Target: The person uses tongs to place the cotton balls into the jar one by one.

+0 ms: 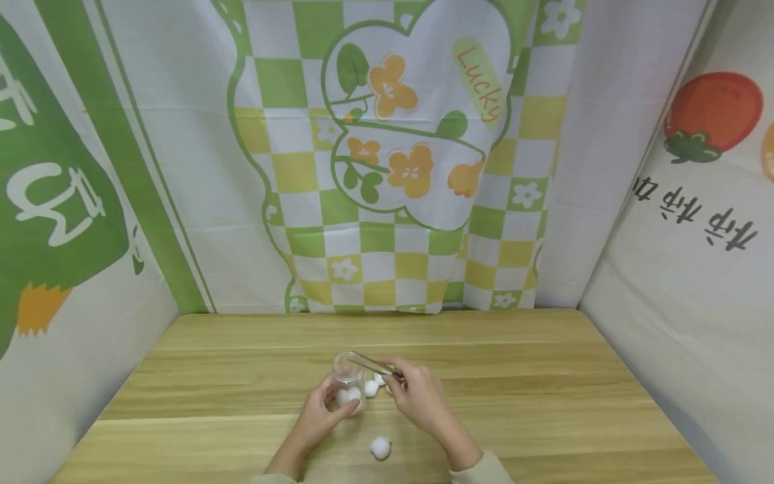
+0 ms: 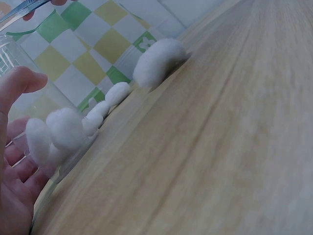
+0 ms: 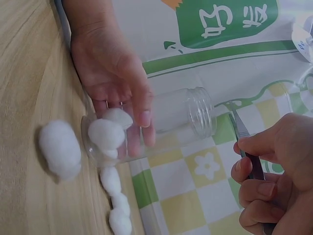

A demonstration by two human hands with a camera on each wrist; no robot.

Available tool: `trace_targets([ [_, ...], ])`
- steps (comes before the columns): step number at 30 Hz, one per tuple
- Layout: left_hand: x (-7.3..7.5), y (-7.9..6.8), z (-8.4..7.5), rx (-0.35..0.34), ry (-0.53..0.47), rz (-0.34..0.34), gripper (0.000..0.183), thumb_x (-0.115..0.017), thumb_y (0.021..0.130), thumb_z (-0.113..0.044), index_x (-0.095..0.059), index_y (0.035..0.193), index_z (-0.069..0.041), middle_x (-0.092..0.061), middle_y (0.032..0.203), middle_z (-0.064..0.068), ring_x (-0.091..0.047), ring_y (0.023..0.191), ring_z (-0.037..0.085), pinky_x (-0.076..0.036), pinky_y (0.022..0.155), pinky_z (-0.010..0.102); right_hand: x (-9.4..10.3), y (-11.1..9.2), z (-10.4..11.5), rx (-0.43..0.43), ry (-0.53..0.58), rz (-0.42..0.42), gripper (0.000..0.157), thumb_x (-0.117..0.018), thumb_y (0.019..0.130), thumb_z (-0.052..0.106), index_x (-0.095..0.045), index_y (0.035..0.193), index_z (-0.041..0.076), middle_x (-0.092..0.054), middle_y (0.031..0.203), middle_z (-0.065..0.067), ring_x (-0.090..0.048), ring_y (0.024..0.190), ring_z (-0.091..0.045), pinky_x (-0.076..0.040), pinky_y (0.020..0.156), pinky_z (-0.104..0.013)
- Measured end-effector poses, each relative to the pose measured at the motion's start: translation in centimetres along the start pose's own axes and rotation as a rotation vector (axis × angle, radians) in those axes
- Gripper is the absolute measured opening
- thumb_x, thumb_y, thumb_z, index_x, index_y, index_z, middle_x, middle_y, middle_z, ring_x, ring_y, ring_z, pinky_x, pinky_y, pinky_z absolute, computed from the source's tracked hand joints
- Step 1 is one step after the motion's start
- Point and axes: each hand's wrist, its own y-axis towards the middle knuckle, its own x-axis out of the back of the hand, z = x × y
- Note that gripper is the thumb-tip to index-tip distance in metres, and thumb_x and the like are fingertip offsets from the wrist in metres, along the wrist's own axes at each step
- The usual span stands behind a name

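Observation:
A clear glass jar (image 1: 349, 370) stands on the wooden table with a few white cotton balls (image 3: 106, 133) at its bottom. My left hand (image 1: 320, 410) holds the jar low down, thumb on the near side and fingers around the back. In my right hand (image 1: 421, 396) is a pair of metal tweezers (image 1: 373, 365), pinched between thumb and fingers. Their tips overlap the jar's mouth in the head view; the right wrist view has them just beyond the rim, with no cotton between them. A single cotton ball (image 1: 380, 448) lies nearer to me, between the forearms.
Several more cotton balls (image 1: 371, 388) lie in a row just right of the jar, partly behind my right hand. The wooden tabletop (image 1: 230, 376) reaches back to a checkered cloth (image 1: 375, 262), and printed cloths hang at both sides.

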Motion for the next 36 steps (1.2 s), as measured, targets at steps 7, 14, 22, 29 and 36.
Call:
trace_targets([
  [7, -0.1, 0.1, -0.1, 0.007, -0.011, 0.000, 0.061, -0.073, 0.082, -0.013, -0.048, 0.137, -0.001, -0.055, 0.138, 0.022, -0.050, 0.131, 0.040, -0.038, 0.114, 0.053, 0.5, -0.2, -0.3, 0.010, -0.014, -0.009, 0.025, -0.066, 0.087, 0.007, -0.067, 0.112, 0.010, -0.072, 0.079, -0.006, -0.056, 0.061, -0.002, -0.043, 0.053, -0.010],
  [14, -0.2, 0.2, 0.1, 0.024, -0.001, -0.009, 0.061, -0.074, 0.081, -0.013, -0.049, 0.135, 0.000, -0.058, 0.135, 0.021, -0.053, 0.129, 0.035, -0.039, 0.114, 0.050, 0.9, -0.4, -0.8, -0.017, -0.034, -0.010, 0.026, -0.066, 0.087, 0.010, -0.067, 0.113, 0.011, -0.073, 0.079, -0.005, -0.058, 0.062, -0.003, -0.043, 0.052, -0.011],
  [22, -0.2, 0.2, 0.2, 0.030, 0.017, -0.020, 0.062, -0.075, 0.080, -0.012, -0.049, 0.135, 0.000, -0.059, 0.135, 0.019, -0.056, 0.126, 0.026, -0.043, 0.113, 0.042, 1.2, -0.7, -1.3, -0.027, -0.028, -0.025, 0.026, -0.067, 0.086, 0.009, -0.068, 0.112, 0.011, -0.072, 0.077, -0.005, -0.051, 0.059, 0.001, -0.041, 0.050, -0.011],
  [29, -0.1, 0.2, 0.3, 0.009, 0.008, -0.015, 0.061, -0.075, 0.080, -0.012, -0.049, 0.134, 0.001, -0.060, 0.133, 0.021, -0.055, 0.127, 0.033, -0.042, 0.112, 0.048, 1.5, -0.9, -1.7, -0.020, -0.045, -0.028, 0.025, -0.068, 0.086, 0.009, -0.068, 0.110, 0.011, -0.069, 0.072, -0.003, -0.043, 0.056, 0.005, -0.038, 0.049, -0.011],
  [36, -0.2, 0.2, 0.1, 0.015, -0.005, -0.025, 0.060, -0.076, 0.080, -0.012, -0.051, 0.133, -0.001, -0.061, 0.132, 0.019, -0.057, 0.120, 0.008, -0.045, 0.111, 0.039, 1.6, -1.3, -2.2, 0.021, -0.067, -0.040, 0.022, -0.068, 0.085, 0.008, -0.069, 0.107, 0.009, -0.071, 0.074, -0.003, -0.042, 0.056, 0.007, -0.037, 0.048, -0.010],
])
